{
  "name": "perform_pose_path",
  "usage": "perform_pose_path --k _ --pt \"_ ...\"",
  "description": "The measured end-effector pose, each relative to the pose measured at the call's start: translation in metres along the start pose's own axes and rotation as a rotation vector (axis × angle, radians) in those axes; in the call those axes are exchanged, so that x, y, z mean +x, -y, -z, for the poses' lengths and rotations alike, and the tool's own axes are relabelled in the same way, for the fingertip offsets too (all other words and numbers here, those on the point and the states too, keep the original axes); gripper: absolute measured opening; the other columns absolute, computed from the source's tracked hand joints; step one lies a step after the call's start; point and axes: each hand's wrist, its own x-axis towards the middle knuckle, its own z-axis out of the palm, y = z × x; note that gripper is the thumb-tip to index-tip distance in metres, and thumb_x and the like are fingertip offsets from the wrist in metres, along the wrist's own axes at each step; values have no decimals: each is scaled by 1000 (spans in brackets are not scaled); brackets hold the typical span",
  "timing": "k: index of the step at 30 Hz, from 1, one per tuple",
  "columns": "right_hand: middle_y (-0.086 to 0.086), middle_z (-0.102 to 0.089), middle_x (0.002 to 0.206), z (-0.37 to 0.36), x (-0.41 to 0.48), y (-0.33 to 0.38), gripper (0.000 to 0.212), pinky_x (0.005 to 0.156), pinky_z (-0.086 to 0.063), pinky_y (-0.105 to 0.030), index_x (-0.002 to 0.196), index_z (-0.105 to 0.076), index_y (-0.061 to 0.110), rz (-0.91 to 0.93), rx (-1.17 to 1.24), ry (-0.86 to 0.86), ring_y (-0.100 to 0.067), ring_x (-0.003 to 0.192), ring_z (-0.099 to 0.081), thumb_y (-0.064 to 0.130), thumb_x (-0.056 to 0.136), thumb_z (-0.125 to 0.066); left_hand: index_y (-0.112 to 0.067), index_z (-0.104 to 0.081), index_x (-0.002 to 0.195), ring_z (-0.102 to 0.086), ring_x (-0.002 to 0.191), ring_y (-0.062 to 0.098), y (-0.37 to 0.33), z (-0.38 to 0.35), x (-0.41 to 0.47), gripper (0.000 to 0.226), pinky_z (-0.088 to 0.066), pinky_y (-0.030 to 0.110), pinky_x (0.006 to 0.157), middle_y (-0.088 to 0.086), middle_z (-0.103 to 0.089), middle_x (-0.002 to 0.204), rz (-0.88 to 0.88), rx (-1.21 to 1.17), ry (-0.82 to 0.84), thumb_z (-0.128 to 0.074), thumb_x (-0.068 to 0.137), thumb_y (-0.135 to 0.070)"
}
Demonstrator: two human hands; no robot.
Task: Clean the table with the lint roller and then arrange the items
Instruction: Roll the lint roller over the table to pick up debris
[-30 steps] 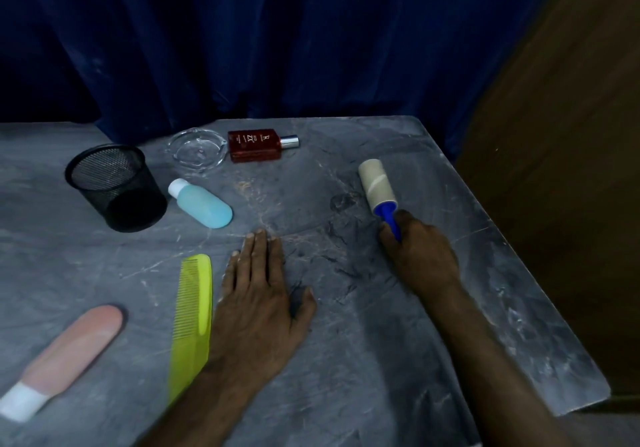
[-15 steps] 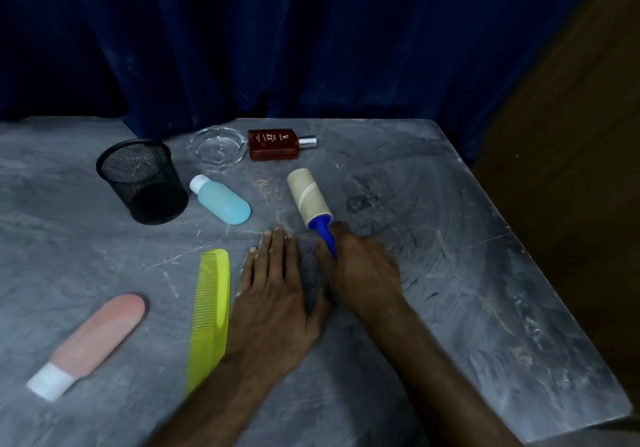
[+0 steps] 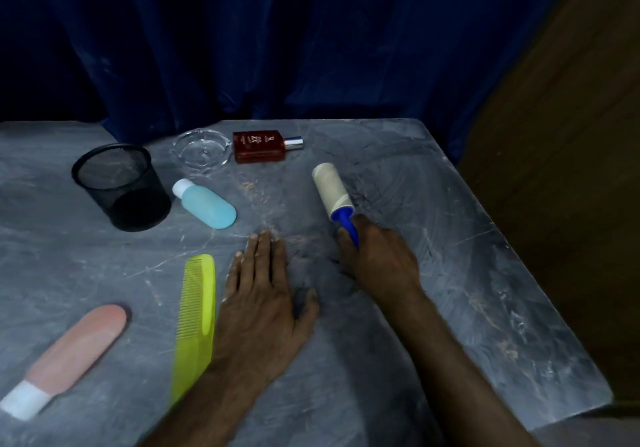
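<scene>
My right hand (image 3: 379, 261) grips the blue handle of the lint roller (image 3: 331, 189), whose beige roll lies on the grey table (image 3: 450, 239) and points away from me. My left hand (image 3: 263, 303) rests flat on the table, palm down, fingers together, just left of the right hand. Dark hairs and specks lie on the surface between and around both hands. A yellow-green comb (image 3: 194, 322) lies right beside my left hand. A pink tube (image 3: 67, 353) with a white cap lies at the near left.
At the back stand a black mesh cup (image 3: 121, 187), a clear glass ashtray (image 3: 201, 150), a red-brown perfume bottle (image 3: 263, 145) lying flat and a light blue bottle (image 3: 206, 204) on its side. A blue curtain hangs behind. The table's right edge (image 3: 540, 294) runs diagonally.
The right hand swept the roller left toward the left hand, then back out to the right and farther from me. The left hand stayed flat in place.
</scene>
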Motion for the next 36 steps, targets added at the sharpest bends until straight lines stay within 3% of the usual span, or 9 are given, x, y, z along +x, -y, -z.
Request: perform_pose_path --k 3,7,10,15,18,21,29,32,36 --pt "-13 -72 108 12 7 -30 42 78 -49 -40 124 -58 18 -93 3 -23 -37 98 -67 51 103 -42 -4 -13 170 -11 167 33 0 2 -1 97 -10 48 136 18 -13 179 -4 7 11 -17 95 -65" --pt "-5 -66 94 29 14 -71 38 71 -48 -36 117 -59 18 -187 1 -47 -24 82 -63 51 102 -46 -4 -13 169 -10 167 33 -1 3 0 97 -11 49 136 18 -12 179 2 24 25 -15 94 -66" --pt "-3 -63 88 40 15 -98 33 62 -39 -30 110 -59 19 -253 26 -78 -16 72 -56 49 103 -48 -1 -20 168 -17 165 36 -1 3 -1 96 -16 52 135 20 -18 177 -1 31 18 -19 95 -64" --pt "-4 -60 89 57 10 -131 39 72 -52 -40 114 -59 13 -352 -15 -68 -22 81 -61 48 104 -44 4 -32 163 -30 160 43 -1 0 -1 96 -27 59 130 27 -31 171 -7 35 -14 -26 94 -62" --pt "2 -50 77 66 7 -145 37 65 -41 -33 109 -58 15 -447 -57 -83 -17 71 -52 50 103 -47 3 -28 165 -26 162 42 -1 0 -1 97 -24 57 131 25 -28 173 -7 49 -7 -23 94 -64" --pt "-4 -55 83 70 4 -156 39 67 -39 -34 107 -58 14 -500 -64 -106 -22 74 -52 52 102 -49 3 -29 164 -28 161 42 -2 1 -1 97 -24 58 131 26 -30 172 -5 48 -14 -24 94 -63" --pt "-8 -62 92 60 11 -134 36 69 -39 -35 108 -58 15 -351 -75 -83 -25 79 -55 48 103 -47 3 -30 164 -27 161 42 -2 0 0 98 -23 57 132 26 -30 172 -11 36 -7 -23 94 -64" --pt "-10 -66 98 48 15 -108 36 74 -49 -40 112 -58 15 -272 -47 -36 -26 85 -61 48 104 -46 0 -20 168 -18 165 39 -2 1 0 100 -15 53 134 23 -20 176 -11 33 18 -17 93 -68" --pt "-11 -69 103 28 17 -63 39 73 -46 -35 121 -58 15 -176 -6 -15 -29 89 -64 48 103 -48 -4 -10 170 -9 167 35 -1 2 0 101 -9 49 136 18 -9 179 -1 23 32 -11 92 -69"
